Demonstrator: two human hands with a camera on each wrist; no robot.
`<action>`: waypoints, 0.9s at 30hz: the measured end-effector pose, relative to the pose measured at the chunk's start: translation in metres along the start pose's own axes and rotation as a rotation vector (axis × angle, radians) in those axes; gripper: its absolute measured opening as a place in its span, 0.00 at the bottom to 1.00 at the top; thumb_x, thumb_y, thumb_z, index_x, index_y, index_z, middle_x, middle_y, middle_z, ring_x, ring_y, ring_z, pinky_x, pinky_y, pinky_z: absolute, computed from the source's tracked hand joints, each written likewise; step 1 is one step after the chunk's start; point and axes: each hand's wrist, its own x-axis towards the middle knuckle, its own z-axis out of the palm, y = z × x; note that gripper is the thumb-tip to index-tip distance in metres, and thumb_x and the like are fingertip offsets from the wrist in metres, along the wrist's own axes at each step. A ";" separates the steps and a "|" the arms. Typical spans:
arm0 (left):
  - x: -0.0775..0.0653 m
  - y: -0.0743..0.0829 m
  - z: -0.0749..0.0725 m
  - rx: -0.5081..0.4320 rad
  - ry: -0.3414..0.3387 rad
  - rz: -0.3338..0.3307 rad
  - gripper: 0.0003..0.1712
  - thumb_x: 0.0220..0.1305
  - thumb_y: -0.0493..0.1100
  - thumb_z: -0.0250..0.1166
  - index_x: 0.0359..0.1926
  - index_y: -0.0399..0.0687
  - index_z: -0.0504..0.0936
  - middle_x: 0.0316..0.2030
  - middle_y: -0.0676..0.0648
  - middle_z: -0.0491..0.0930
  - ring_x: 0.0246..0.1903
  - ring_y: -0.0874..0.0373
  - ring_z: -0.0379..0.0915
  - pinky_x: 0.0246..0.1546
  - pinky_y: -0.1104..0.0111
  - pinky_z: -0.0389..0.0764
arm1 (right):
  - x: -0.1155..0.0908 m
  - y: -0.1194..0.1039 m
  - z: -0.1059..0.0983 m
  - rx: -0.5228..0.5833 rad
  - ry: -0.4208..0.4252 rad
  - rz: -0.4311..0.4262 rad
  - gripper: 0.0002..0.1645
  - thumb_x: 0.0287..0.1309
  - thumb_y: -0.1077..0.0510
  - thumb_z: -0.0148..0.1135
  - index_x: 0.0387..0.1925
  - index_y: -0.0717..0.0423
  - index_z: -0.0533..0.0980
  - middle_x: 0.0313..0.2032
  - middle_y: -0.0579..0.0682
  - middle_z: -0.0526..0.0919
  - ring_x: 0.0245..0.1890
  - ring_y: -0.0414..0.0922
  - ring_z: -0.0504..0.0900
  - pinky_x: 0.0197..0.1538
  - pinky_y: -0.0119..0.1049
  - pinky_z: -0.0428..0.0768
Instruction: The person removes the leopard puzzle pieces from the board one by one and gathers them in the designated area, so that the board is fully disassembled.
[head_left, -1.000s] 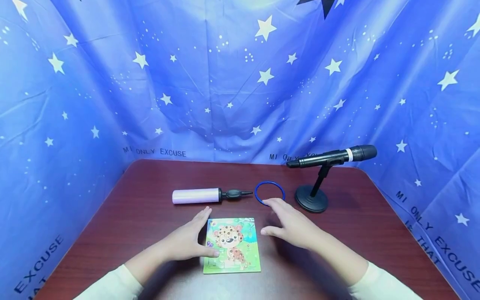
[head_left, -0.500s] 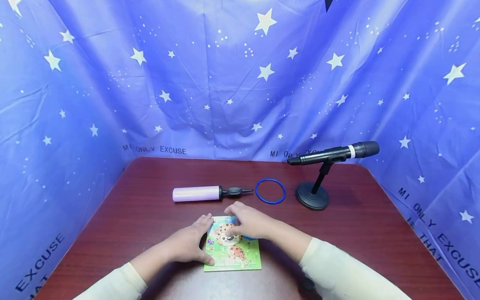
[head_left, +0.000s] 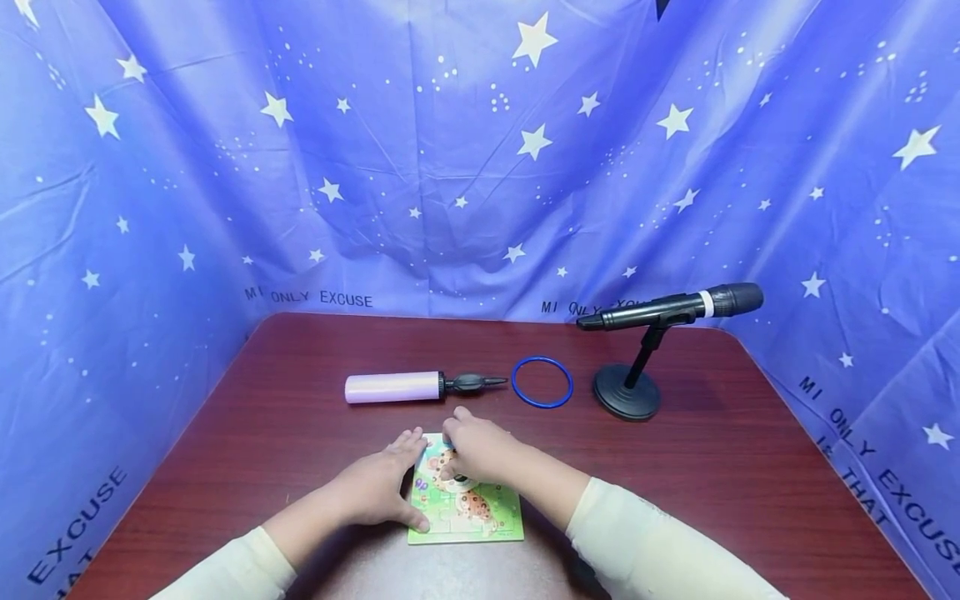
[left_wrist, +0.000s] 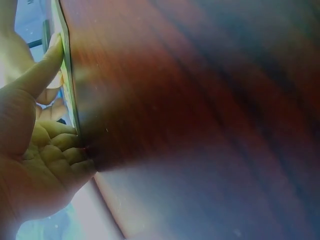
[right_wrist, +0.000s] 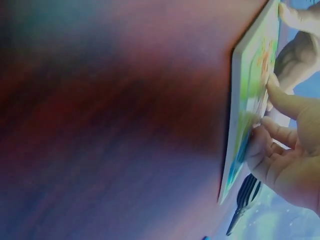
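Observation:
A square jigsaw puzzle (head_left: 474, 510) with a cartoon leopard lies on the table in front of the person. My left hand (head_left: 371, 487) spans its left side in the head view, thumb on the near-left corner and fingertips at the far-left one. The left wrist view shows that thumb (left_wrist: 49, 65) lying over the board's edge. My right hand (head_left: 483, 450) reaches over the puzzle and covers its upper right part. In the right wrist view, the right thumb (right_wrist: 285, 100) and bent fingertips are right at the picture's face, spaced apart, with no lifted piece visible between them.
Beyond the puzzle lies a hand pump (head_left: 393, 387) with a lilac barrel and black nozzle. A blue ring (head_left: 542, 407) is to its right. Farther right, a black microphone (head_left: 660, 311) rests on a round-based stand (head_left: 626, 392). A blue star-print curtain (head_left: 420, 167) surrounds the table (head_left: 300, 350).
My right hand has moved left from beside the blue ring to over the puzzle, its fingers now more bent. My left thumb has slid down to the near-left corner.

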 end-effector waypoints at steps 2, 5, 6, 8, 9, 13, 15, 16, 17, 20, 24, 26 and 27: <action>0.000 0.000 0.000 -0.004 0.001 -0.001 0.71 0.37 0.70 0.76 0.75 0.36 0.55 0.76 0.38 0.49 0.75 0.43 0.46 0.72 0.49 0.55 | 0.000 -0.002 0.000 -0.034 0.005 -0.013 0.24 0.47 0.42 0.75 0.39 0.52 0.77 0.33 0.42 0.69 0.27 0.36 0.71 0.36 0.32 0.77; 0.000 -0.001 0.000 -0.006 0.001 -0.006 0.72 0.37 0.69 0.76 0.75 0.36 0.54 0.76 0.38 0.49 0.75 0.43 0.45 0.73 0.49 0.54 | 0.003 -0.002 -0.002 -0.042 0.005 -0.035 0.24 0.46 0.43 0.76 0.37 0.53 0.77 0.32 0.42 0.71 0.27 0.36 0.71 0.37 0.31 0.77; 0.000 -0.001 0.000 -0.005 0.001 -0.007 0.72 0.37 0.69 0.76 0.75 0.35 0.54 0.76 0.37 0.49 0.75 0.43 0.45 0.73 0.49 0.54 | 0.005 -0.001 -0.002 -0.034 0.000 -0.040 0.24 0.46 0.43 0.77 0.37 0.53 0.77 0.32 0.42 0.72 0.28 0.36 0.71 0.38 0.31 0.77; 0.000 0.000 0.000 -0.006 -0.002 -0.008 0.71 0.37 0.69 0.77 0.74 0.35 0.54 0.76 0.37 0.49 0.75 0.43 0.45 0.73 0.49 0.54 | 0.008 0.002 -0.003 0.000 -0.026 -0.037 0.25 0.45 0.43 0.77 0.37 0.53 0.76 0.33 0.42 0.73 0.30 0.36 0.72 0.40 0.31 0.77; 0.000 0.000 0.000 -0.007 -0.005 -0.009 0.72 0.37 0.68 0.77 0.74 0.35 0.54 0.76 0.37 0.49 0.75 0.42 0.45 0.73 0.49 0.54 | 0.009 0.005 -0.003 0.021 -0.043 -0.033 0.25 0.45 0.43 0.77 0.37 0.52 0.75 0.33 0.41 0.73 0.31 0.36 0.72 0.41 0.31 0.77; 0.000 0.002 -0.001 -0.012 -0.011 -0.015 0.72 0.37 0.68 0.77 0.74 0.34 0.54 0.75 0.36 0.49 0.75 0.42 0.46 0.73 0.49 0.54 | 0.015 0.013 -0.003 0.092 -0.120 -0.011 0.26 0.47 0.41 0.76 0.38 0.49 0.73 0.35 0.41 0.72 0.32 0.36 0.72 0.41 0.31 0.75; -0.001 0.003 -0.001 -0.019 -0.010 -0.021 0.73 0.37 0.68 0.77 0.74 0.34 0.53 0.75 0.35 0.50 0.75 0.42 0.45 0.73 0.49 0.54 | 0.017 0.016 -0.004 0.116 -0.145 -0.003 0.26 0.47 0.40 0.76 0.38 0.49 0.72 0.35 0.41 0.72 0.32 0.37 0.72 0.40 0.31 0.74; -0.001 0.003 -0.001 -0.022 -0.009 -0.022 0.73 0.36 0.67 0.78 0.74 0.33 0.53 0.75 0.35 0.50 0.75 0.43 0.45 0.73 0.49 0.54 | 0.017 0.016 -0.004 0.124 -0.155 0.001 0.26 0.47 0.40 0.76 0.38 0.48 0.72 0.35 0.40 0.72 0.32 0.37 0.72 0.40 0.31 0.74; -0.001 0.003 -0.001 -0.025 -0.006 -0.023 0.73 0.36 0.67 0.78 0.74 0.33 0.53 0.75 0.35 0.50 0.75 0.43 0.46 0.73 0.49 0.54 | 0.017 0.017 -0.005 0.132 -0.163 0.004 0.26 0.47 0.40 0.75 0.38 0.48 0.72 0.35 0.41 0.72 0.32 0.37 0.71 0.39 0.31 0.74; -0.001 0.004 -0.001 -0.039 0.002 -0.026 0.73 0.35 0.66 0.79 0.74 0.33 0.53 0.75 0.35 0.51 0.75 0.43 0.46 0.73 0.50 0.53 | 0.018 0.017 -0.006 0.157 -0.172 0.007 0.27 0.47 0.40 0.76 0.38 0.49 0.71 0.34 0.41 0.72 0.31 0.38 0.71 0.39 0.32 0.73; -0.001 0.005 -0.001 -0.048 0.008 -0.028 0.74 0.34 0.66 0.79 0.74 0.32 0.53 0.75 0.34 0.51 0.75 0.42 0.47 0.73 0.50 0.54 | 0.018 0.018 -0.005 0.178 -0.157 0.001 0.28 0.46 0.40 0.76 0.38 0.48 0.69 0.33 0.41 0.71 0.31 0.38 0.70 0.38 0.31 0.72; -0.001 0.004 -0.001 -0.051 0.010 -0.030 0.74 0.34 0.66 0.79 0.74 0.32 0.52 0.75 0.34 0.51 0.75 0.42 0.47 0.73 0.50 0.54 | 0.018 0.020 -0.003 0.188 -0.139 -0.002 0.28 0.46 0.40 0.76 0.37 0.47 0.68 0.33 0.41 0.71 0.31 0.37 0.70 0.38 0.31 0.72; -0.001 0.004 -0.001 -0.051 0.011 -0.029 0.75 0.34 0.66 0.79 0.74 0.32 0.52 0.75 0.34 0.51 0.75 0.42 0.46 0.73 0.50 0.53 | 0.017 0.020 -0.002 0.199 -0.130 -0.001 0.29 0.46 0.40 0.76 0.37 0.47 0.68 0.32 0.42 0.71 0.30 0.37 0.70 0.37 0.31 0.72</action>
